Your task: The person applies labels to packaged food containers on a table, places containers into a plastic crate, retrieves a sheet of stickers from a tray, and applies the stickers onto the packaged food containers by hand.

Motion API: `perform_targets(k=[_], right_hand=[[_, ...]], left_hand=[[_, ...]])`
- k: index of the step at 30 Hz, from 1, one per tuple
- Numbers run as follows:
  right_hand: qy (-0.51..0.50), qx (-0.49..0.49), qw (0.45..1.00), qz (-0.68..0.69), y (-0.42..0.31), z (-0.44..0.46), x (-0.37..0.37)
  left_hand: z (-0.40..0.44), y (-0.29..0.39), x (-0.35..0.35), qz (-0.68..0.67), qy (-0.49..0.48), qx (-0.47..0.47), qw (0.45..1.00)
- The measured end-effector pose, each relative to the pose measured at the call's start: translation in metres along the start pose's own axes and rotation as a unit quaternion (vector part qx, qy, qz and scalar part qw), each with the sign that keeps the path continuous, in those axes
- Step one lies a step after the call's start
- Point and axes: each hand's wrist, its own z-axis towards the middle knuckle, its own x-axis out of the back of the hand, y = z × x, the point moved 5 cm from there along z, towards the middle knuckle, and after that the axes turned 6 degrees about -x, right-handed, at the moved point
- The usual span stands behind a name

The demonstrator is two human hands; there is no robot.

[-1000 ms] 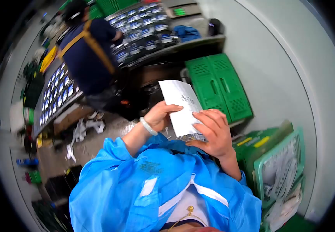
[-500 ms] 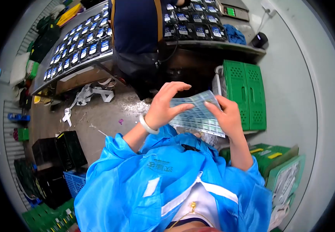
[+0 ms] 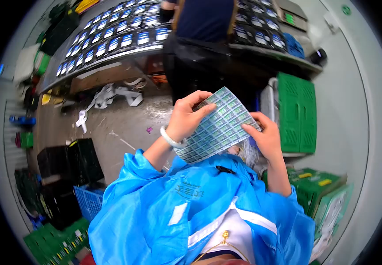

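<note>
A sheet of small printed labels (image 3: 219,126), patterned in a blue-green grid, is held tilted in front of my body. My left hand (image 3: 188,117), with a pale bangle at the wrist, grips its left edge, thumb on the printed face and fingers behind. At the opposite edge, my right hand (image 3: 266,136) pinches the sheet between thumb and fingers. The fingers behind the sheet are partly hidden.
Ahead, a person in dark clothing (image 3: 204,22) stands at a metal table (image 3: 149,47) carrying rows of black packs with blue-white labels. Green crates (image 3: 297,112) stand at right. Black crates (image 3: 85,161) and a blue crate (image 3: 89,201) sit left. White strips (image 3: 107,97) lie on the floor.
My left hand has closed onto the sheet's left edge, where its fingers were spread before. The sheet has turned, so its printed face shows more fully. The view has shifted left.
</note>
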Motion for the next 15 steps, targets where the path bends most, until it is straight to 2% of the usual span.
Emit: perform_targets(k=[1,3,4,7,10,13,15], right_hand=[[0.008,0.000,1.000,-0.012,0.005,0.000,-0.005],[0.032,0.010,0.989,0.143,0.023,-0.006,-0.003],[0.028,0.017,0.984,0.177,0.016,0.000,-0.009],[0.037,0.089,0.982,0.165,-0.009,0.008,-0.016],[-0.011,0.135,0.979,0.151,-0.034,0.025,-0.028],[-0.052,0.163,0.979,0.107,-0.049,0.049,-0.048],[-0.023,0.194,0.978,0.071,-0.054,0.058,-0.054]], left_hand=[[-0.003,-0.001,0.009,0.003,0.033,-0.013,0.999],[-0.015,0.000,0.010,-0.013,0.080,-0.032,0.996],[-0.014,0.001,0.017,-0.028,0.098,-0.026,0.994],[-0.029,0.005,0.023,-0.038,0.132,-0.024,0.990],[-0.045,0.023,0.032,-0.079,0.172,-0.074,0.979],[-0.050,0.046,0.047,-0.046,0.233,-0.092,0.967],[-0.050,0.051,0.053,0.001,0.236,-0.084,0.968]])
